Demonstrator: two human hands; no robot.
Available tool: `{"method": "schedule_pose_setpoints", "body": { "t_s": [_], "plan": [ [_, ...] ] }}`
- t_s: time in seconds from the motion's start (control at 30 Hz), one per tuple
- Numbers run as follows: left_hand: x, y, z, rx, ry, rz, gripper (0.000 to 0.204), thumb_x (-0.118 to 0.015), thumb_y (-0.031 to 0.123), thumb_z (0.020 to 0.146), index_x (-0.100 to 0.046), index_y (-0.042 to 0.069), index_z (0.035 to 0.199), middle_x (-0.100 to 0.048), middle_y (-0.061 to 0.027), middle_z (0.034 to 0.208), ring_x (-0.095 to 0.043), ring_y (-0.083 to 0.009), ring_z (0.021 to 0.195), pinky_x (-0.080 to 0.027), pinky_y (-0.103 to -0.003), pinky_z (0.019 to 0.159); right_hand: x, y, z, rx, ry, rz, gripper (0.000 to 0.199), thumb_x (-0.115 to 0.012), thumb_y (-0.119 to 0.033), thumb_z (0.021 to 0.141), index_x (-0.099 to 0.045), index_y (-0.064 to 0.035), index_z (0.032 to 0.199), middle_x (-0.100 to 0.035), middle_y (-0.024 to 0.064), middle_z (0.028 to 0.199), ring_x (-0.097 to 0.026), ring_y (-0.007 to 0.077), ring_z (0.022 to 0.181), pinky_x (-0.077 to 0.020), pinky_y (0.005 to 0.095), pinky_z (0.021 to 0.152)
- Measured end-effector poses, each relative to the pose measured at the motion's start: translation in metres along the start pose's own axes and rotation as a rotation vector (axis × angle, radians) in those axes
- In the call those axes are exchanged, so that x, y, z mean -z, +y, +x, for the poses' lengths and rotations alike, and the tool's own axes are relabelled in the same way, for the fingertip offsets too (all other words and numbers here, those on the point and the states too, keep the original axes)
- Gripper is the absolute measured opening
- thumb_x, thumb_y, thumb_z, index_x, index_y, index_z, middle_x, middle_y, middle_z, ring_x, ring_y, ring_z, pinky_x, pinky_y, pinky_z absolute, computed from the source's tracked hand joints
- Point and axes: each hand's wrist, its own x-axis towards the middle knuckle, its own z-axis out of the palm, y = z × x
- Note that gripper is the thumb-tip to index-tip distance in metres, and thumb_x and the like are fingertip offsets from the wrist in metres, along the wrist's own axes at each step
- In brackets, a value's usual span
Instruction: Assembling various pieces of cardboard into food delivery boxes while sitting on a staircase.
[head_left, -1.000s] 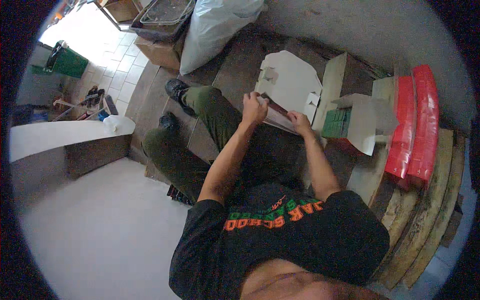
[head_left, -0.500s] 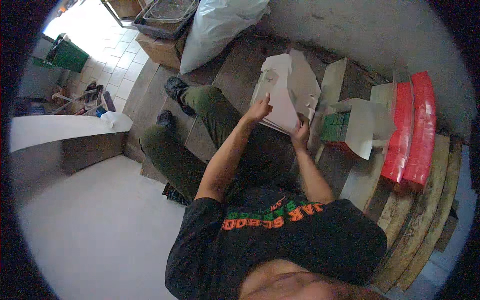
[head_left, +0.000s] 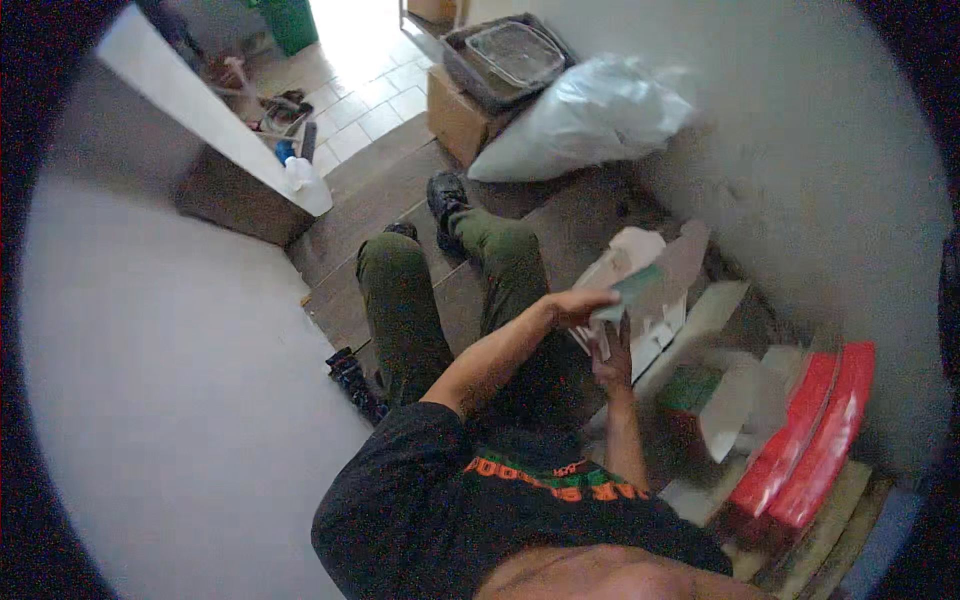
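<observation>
A folded white-grey cardboard sheet (head_left: 665, 312), with cut flaps along its edge, is held in front of my knees. My right hand (head_left: 613, 368) grips it at its near edge, fingers wrapped round. Over the sheet, my left hand (head_left: 580, 306) is closed on a thin, flat greenish piece (head_left: 638, 288); blur hides what kind of piece it is. The two hands are close together. To the right of them stands an open carton (head_left: 735, 405) with green packs (head_left: 688, 388) inside.
Long rows of red wrapped packs (head_left: 800, 440) lie on the steps at the right, along the wall. A stuffed white plastic bag (head_left: 590, 120), a brown cardboard box (head_left: 458, 115) and a dark tray (head_left: 510, 60) stand ahead. A white-topped low wall (head_left: 200, 110) borders the left.
My view has swung, so everything sits elsewhere in the picture. My left hand has moved from the sheet's face toward my right hand, and the greenish piece now shows in it.
</observation>
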Motion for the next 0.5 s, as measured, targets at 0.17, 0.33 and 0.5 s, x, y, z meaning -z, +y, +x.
{"method": "schedule_pose_setpoints", "body": {
  "t_s": [0.17, 0.33, 0.5],
  "plan": [
    [-0.001, 0.010, -0.011, 0.079, 0.121, 0.099, 0.027, -0.063, 0.017, 0.081, -0.056, 0.004, 0.103, -0.062, -0.0067, 0.087, -0.062, -0.0184, 0.075, -0.051, -0.033, 0.068, 0.006, -0.015, 0.018, -0.084, -0.192, 0.371, 0.053, -0.050, -0.037, 0.087, -0.042, -0.0014, 0.126, -0.035, 0.0255, 0.133, -0.035, 0.0430, 0.121, -0.0287, 0.0436, 0.101],
    [-0.004, 0.008, -0.010, -0.279, 0.268, 0.029, 0.046, -0.065, 0.033, 0.080, -0.056, 0.002, 0.112, -0.061, -0.0080, 0.104, -0.058, -0.0206, 0.088, -0.048, -0.035, 0.071, 0.016, 0.008, 0.011, -0.125, 0.139, -0.255, 0.062, -0.057, -0.032, 0.083, -0.032, 0.0008, 0.131, -0.034, 0.0250, 0.133, -0.032, 0.0402, 0.123, -0.0265, 0.0441, 0.103],
    [-0.018, 0.037, -0.048, -0.318, 0.289, -0.050, 0.078, -0.067, 0.046, 0.074, -0.036, 0.005, 0.133, -0.047, -0.0129, 0.128, -0.051, -0.0245, 0.105, -0.042, -0.036, 0.086, 0.051, -0.032, 0.050, -0.763, 0.521, 1.045, 0.081, -0.066, -0.035, 0.078, -0.018, -0.0088, 0.138, -0.015, 0.0171, 0.143, -0.028, 0.0371, 0.127, -0.0165, 0.0436, 0.108]
  ]
}}
